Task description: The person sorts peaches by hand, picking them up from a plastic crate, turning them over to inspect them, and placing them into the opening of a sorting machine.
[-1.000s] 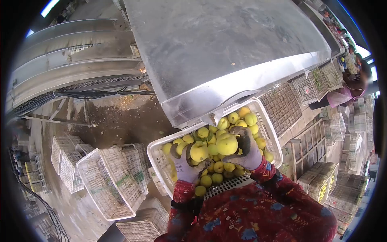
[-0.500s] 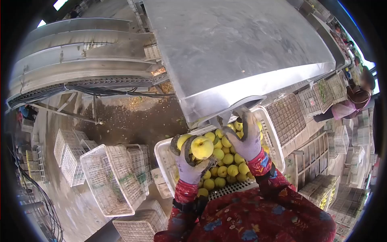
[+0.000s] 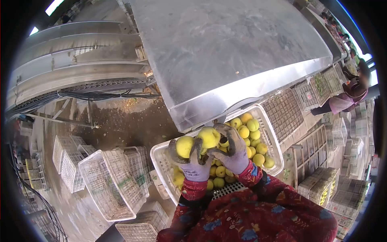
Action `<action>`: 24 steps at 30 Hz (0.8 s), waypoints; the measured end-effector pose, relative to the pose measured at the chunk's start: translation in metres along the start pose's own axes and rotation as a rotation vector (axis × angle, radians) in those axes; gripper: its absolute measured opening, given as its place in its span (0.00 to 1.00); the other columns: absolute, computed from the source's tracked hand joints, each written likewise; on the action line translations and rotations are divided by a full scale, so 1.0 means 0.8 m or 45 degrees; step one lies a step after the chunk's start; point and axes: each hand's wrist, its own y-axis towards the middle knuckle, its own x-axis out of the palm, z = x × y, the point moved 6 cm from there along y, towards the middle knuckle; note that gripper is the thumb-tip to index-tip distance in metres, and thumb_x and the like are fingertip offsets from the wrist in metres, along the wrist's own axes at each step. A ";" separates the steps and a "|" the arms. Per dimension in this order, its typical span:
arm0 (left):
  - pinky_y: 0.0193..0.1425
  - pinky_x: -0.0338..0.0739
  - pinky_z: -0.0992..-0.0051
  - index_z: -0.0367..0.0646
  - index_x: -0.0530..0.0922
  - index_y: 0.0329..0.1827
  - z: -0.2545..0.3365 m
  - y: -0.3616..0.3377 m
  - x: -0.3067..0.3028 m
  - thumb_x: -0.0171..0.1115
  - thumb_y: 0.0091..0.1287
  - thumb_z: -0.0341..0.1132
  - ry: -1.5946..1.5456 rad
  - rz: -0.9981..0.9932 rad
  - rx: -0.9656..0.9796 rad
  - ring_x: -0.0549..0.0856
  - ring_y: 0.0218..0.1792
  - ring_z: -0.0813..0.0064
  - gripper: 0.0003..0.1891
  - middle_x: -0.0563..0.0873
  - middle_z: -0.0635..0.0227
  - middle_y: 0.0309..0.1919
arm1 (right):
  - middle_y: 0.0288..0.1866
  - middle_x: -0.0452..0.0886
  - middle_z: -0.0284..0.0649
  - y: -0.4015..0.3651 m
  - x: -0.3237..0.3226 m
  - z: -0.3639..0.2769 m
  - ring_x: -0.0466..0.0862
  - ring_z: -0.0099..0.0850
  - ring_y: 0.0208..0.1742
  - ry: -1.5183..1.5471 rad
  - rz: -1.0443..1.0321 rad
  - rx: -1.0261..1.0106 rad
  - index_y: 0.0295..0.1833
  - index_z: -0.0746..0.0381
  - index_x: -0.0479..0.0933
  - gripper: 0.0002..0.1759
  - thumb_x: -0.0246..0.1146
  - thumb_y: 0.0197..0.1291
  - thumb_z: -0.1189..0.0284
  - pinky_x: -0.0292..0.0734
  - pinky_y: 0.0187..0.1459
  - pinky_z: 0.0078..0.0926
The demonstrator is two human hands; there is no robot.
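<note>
My left hand point(image 3: 192, 165), in a grey-coated work glove, is closed around a yellow peach point(image 3: 184, 146). A second yellow peach point(image 3: 209, 137) sits between both hands, against the left fingers and the curled fingers of my right hand point(image 3: 235, 151). That hand wears a matching glove; its grip is partly hidden. Below them a white plastic crate point(image 3: 275, 137) holds many yellow-green peaches point(image 3: 243, 131), some covered by my hands and sleeves. The crate's far edge lies under the lip of a metal machine point(image 3: 238, 60).
White crates point(image 3: 107, 183) stand on the wet floor at left. Brown slatted crates point(image 3: 283, 115) lie to the right of my crate. Black cables point(image 3: 76, 95) run along the metal conveyor at left. A person point(image 3: 350, 97) stands among crates at far right.
My right hand has come back from the machine's lip toward my left hand and closed in on a peach. Peaches on the crate's right side are now uncovered. The left hand still holds fruit.
</note>
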 end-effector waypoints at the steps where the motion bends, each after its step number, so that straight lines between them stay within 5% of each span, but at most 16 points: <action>1: 0.72 0.62 0.43 0.44 0.70 0.69 0.002 0.004 -0.005 0.74 0.54 0.34 -0.040 -0.039 0.010 0.69 0.69 0.45 0.37 0.69 0.48 0.68 | 0.57 0.78 0.50 0.007 -0.008 -0.001 0.79 0.50 0.60 -0.065 0.000 -0.064 0.60 0.65 0.73 0.35 0.78 0.45 0.70 0.76 0.59 0.42; 4: 0.71 0.68 0.46 0.45 0.64 0.75 -0.053 -0.021 0.023 0.66 0.61 0.25 -0.925 -0.089 -0.488 0.67 0.70 0.48 0.37 0.62 0.47 0.73 | 0.56 0.78 0.52 0.030 -0.015 0.018 0.77 0.52 0.61 -0.240 -0.044 0.017 0.60 0.66 0.73 0.31 0.74 0.50 0.72 0.74 0.61 0.44; 5: 0.69 0.74 0.55 0.39 0.55 0.79 -0.055 -0.034 0.036 0.57 0.65 0.18 -1.510 -0.105 -0.892 0.71 0.69 0.58 0.37 0.62 0.52 0.73 | 0.56 0.78 0.52 0.045 -0.010 0.033 0.77 0.53 0.60 -0.416 -0.099 0.040 0.60 0.66 0.72 0.31 0.73 0.51 0.71 0.73 0.61 0.45; 8: 0.67 0.78 0.63 0.40 0.54 0.79 -0.032 -0.017 0.020 0.55 0.67 0.16 -1.945 -0.102 -1.068 0.74 0.67 0.63 0.37 0.65 0.56 0.72 | 0.55 0.77 0.53 0.073 0.004 0.057 0.74 0.53 0.59 -0.873 -0.158 -0.190 0.59 0.67 0.71 0.30 0.72 0.52 0.71 0.71 0.60 0.49; 12: 0.65 0.80 0.61 0.39 0.58 0.75 -0.047 -0.021 0.019 0.60 0.65 0.18 -1.807 -0.275 -1.180 0.78 0.63 0.64 0.35 0.70 0.57 0.67 | 0.58 0.75 0.53 0.066 -0.025 0.029 0.71 0.52 0.60 -0.604 -0.096 -0.266 0.61 0.65 0.71 0.32 0.72 0.50 0.70 0.67 0.60 0.52; 15: 0.64 0.79 0.66 0.39 0.62 0.71 -0.030 -0.008 0.018 0.64 0.62 0.18 -1.882 -0.174 -1.062 0.78 0.62 0.66 0.33 0.72 0.58 0.65 | 0.60 0.73 0.53 0.030 -0.024 -0.010 0.70 0.52 0.61 -0.437 -0.258 -0.390 0.64 0.63 0.70 0.36 0.73 0.49 0.69 0.66 0.62 0.52; 18: 0.63 0.79 0.70 0.39 0.63 0.68 -0.026 -0.018 0.037 0.65 0.60 0.17 -1.454 -0.136 -0.604 0.78 0.62 0.67 0.33 0.74 0.58 0.62 | 0.63 0.73 0.54 -0.014 0.008 -0.008 0.72 0.53 0.60 -0.443 -0.283 -0.445 0.66 0.62 0.70 0.38 0.75 0.47 0.67 0.68 0.60 0.50; 23: 0.69 0.74 0.65 0.37 0.62 0.73 -0.042 -0.026 0.034 0.61 0.69 0.26 -2.089 -0.263 -1.182 0.76 0.65 0.64 0.30 0.72 0.57 0.66 | 0.61 0.74 0.52 0.002 0.009 0.011 0.75 0.53 0.56 -0.491 -0.082 -0.308 0.65 0.62 0.70 0.37 0.75 0.49 0.64 0.69 0.59 0.49; 24: 0.69 0.74 0.65 0.36 0.64 0.72 -0.056 -0.021 0.019 0.60 0.71 0.31 -1.924 -0.279 -1.047 0.76 0.65 0.63 0.28 0.73 0.57 0.67 | 0.58 0.75 0.52 0.019 0.010 0.020 0.76 0.52 0.56 -0.573 -0.059 -0.259 0.64 0.63 0.71 0.36 0.74 0.50 0.64 0.69 0.59 0.49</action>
